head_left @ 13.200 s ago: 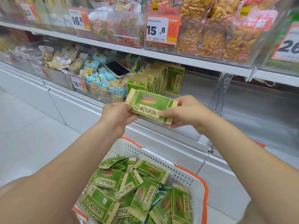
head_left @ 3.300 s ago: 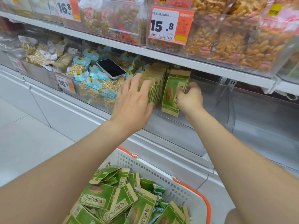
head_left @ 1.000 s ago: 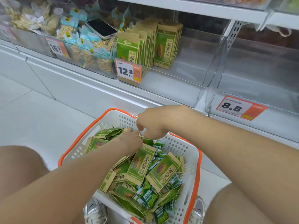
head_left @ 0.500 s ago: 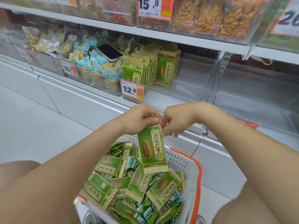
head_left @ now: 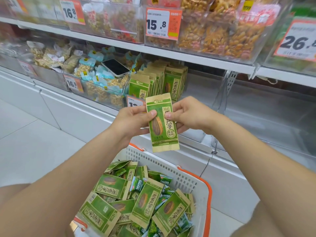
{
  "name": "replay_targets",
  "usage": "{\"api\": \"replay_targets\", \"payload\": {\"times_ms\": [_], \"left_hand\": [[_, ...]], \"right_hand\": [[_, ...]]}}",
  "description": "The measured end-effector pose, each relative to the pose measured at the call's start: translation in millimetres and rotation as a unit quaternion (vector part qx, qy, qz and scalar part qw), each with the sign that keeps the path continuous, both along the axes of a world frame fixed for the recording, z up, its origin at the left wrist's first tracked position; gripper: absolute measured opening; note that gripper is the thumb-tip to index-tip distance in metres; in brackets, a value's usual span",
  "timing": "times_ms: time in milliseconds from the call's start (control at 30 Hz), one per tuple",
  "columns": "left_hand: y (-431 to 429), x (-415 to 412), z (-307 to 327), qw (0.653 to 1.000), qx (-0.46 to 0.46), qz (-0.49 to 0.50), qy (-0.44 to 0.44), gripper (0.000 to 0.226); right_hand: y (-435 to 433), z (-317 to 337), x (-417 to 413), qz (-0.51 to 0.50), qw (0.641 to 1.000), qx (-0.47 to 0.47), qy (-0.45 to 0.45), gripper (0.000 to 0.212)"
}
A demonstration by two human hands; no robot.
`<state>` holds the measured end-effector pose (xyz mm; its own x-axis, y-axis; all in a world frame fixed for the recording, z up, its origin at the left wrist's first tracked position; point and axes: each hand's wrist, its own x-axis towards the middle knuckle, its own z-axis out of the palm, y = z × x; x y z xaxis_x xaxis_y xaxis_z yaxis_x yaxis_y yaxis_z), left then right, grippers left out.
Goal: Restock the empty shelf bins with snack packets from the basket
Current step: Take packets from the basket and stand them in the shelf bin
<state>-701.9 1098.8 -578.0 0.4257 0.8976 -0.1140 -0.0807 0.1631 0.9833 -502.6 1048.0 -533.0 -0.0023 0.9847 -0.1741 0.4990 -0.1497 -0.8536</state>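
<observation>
1. In a shop aisle, in front of the snack shelves, a person holds one green sunflower-seed packet (head_left: 162, 132) upright between both hands, its printed face toward the camera.
2. The left hand (head_left: 135, 120) pinches the packet's left edge, thumb on the front and fingers curled behind. The right hand (head_left: 189, 117) pinches the right edge the same way.
3. The held packet hangs in the air above the far rim of the basket (head_left: 201, 189). It partly covers an orange-and-white price tag (head_left: 134, 103) on the lower shelf.
4. The basket, white plastic with an orange rim, holds a loose heap of matching green packets (head_left: 147, 200), mixed with smaller dark-green sachets (head_left: 136, 184).
5. Behind the hands, a clear shelf bin (head_left: 201, 93) carries a row of the same packets (head_left: 153, 82), standing on edge and packed together at its left end.
6. A second clear bin (head_left: 265, 108) sits just beside it on the right.
7. A smartphone (head_left: 115, 67) lies screen up on pale-blue snack packs (head_left: 95, 77) in the bin to the left.
8. On the shelf above, tags reading 16.8 (head_left: 71, 11) and 15.8 (head_left: 163, 23) front bins of bagged snacks.
</observation>
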Motion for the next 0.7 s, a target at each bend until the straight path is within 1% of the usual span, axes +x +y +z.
{"api": "replay_targets", "payload": {"times_ms": [100,167,233,267,300,333,400,467,500,567,600,633,667,700], "left_hand": [[5.1,3.2,1.3,0.999,-0.018,0.036,-0.034,0.024],[8.6,8.5,4.0,0.998,-0.011,0.052,-0.044,0.023],[14.4,15.1,7.3,0.998,0.015,0.057,-0.035,0.023],[18.1,17.9,8.8,0.997,0.043,0.062,-0.008,0.024],[22.6,20.4,9.9,0.993,0.088,0.072,0.04,0.025],[27.2,22.0,11.0,0.979,0.152,0.088,0.105,0.024],[35.6,23.1,12.5,0.922,0.298,0.094,0.23,0.016],[40.1,24.3,12.6,0.858,0.4,0.049,0.319,0.022],[43.5,24.9,10.9,0.82,0.446,0.023,0.359,0.027],[49.9,26.7,8.3,0.729,0.524,-0.007,0.441,0.034],[52.4,28.1,7.8,0.693,0.547,-0.011,0.468,0.034],[55.0,29.4,7.9,0.674,0.559,-0.011,0.483,0.034],[57.0,30.2,8.6,0.666,0.565,-0.01,0.487,0.034],[59.4,31.1,9.0,0.667,0.569,-0.006,0.481,0.032]], "right_hand": [[4.5,2.6,-1.6,-0.027,0.998,0.008,0.052,0.023],[9.0,3.2,-1.3,-0.044,0.996,0.013,0.075,0.021],[20.0,0.1,1.0,-0.102,0.99,0.036,0.088,0.027],[28.4,-2.9,2.9,-0.151,0.983,0.05,0.093,0.032],[36.9,-5.9,5.8,-0.206,0.971,0.061,0.101,0.035],[44.9,-7.9,8.4,-0.257,0.957,0.071,0.117,0.033],[62.2,-13.5,14.5,-0.326,0.927,0.097,0.158,0.024],[78.5,-19.7,18.7,-0.358,0.909,0.14,0.16,0.027],[85.4,-22.6,20.5,-0.371,0.903,0.163,0.139,0.029],[95.5,-23.6,23.0,-0.388,0.895,0.205,0.08,0.028],[99.7,-23.3,23.9,-0.39,0.893,0.218,0.055,0.028],[103.9,-22.7,24.6,-0.391,0.891,0.227,0.037,0.026],[109.4,-23.6,26.4,-0.391,0.891,0.231,0.021,0.025],[115.2,-25.7,28.7,-0.389,0.893,0.228,0.002,0.025]]}}
